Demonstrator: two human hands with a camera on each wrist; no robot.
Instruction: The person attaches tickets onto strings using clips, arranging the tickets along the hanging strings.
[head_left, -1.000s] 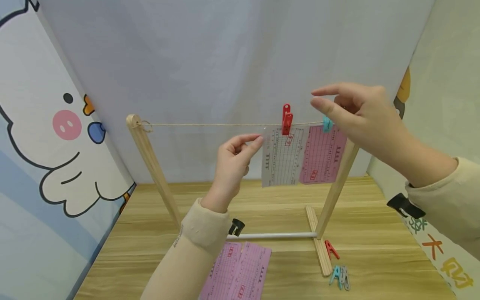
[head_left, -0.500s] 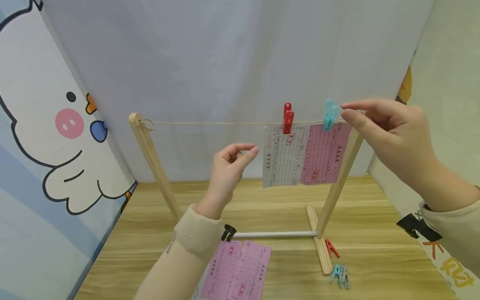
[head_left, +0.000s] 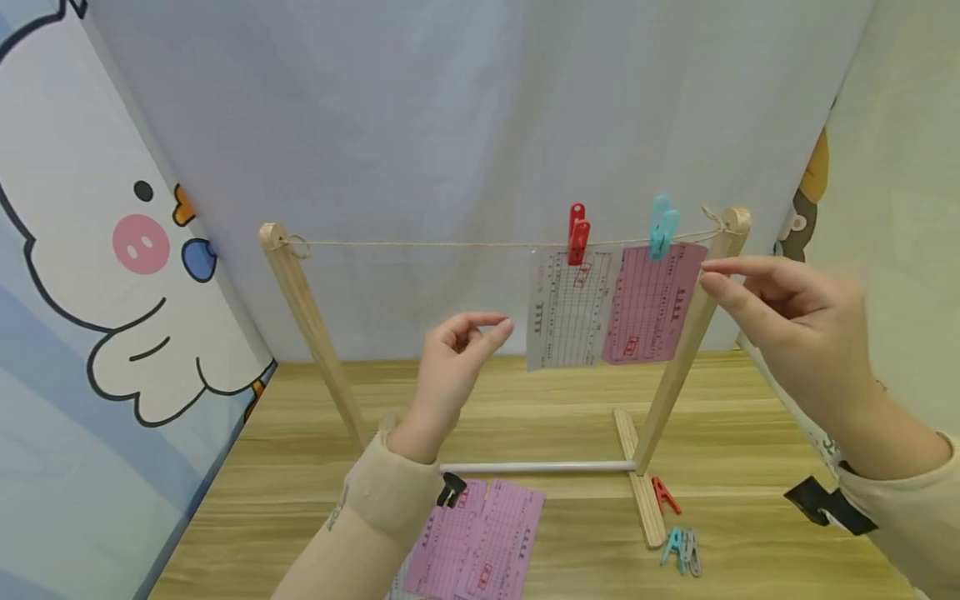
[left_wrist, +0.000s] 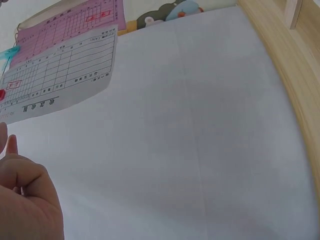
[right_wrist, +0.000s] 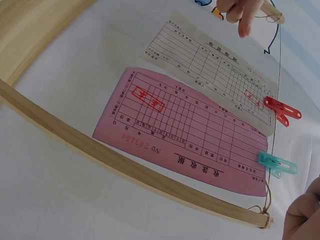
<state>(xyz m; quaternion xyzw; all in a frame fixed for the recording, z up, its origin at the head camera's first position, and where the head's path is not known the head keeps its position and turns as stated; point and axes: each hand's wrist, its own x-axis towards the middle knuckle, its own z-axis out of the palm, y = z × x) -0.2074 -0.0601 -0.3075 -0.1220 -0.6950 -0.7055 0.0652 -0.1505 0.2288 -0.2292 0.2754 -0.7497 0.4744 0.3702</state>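
A white receipt slip (head_left: 570,317) hangs from the string (head_left: 420,244) by a red clothespin (head_left: 577,237). Beside it a pink receipt slip (head_left: 647,312) hangs from a light-blue clothespin (head_left: 663,227). My left hand (head_left: 453,367) hovers left of the white slip, fingers loosely bent and nothing between them. In the head view my right hand (head_left: 802,325) overlaps the right post near the pink slip's upper corner, thumb and forefinger close together. The right wrist view has that hand (right_wrist: 305,215) apart from both slips and pins, holding nothing.
The string runs between two wooden posts (head_left: 311,333), joined low down by a white rod (head_left: 540,468). Pink slips (head_left: 498,537) lie on the wooden table (head_left: 757,467). Near the right foot (head_left: 641,508) are a red clothespin (head_left: 665,495), a light-blue one (head_left: 672,547) and a grey one (head_left: 691,552).
My right hand has moved right and down, away from the light-blue clothespin, which now shows whole on the string. My left hand has drawn down and slightly left from the white slip.
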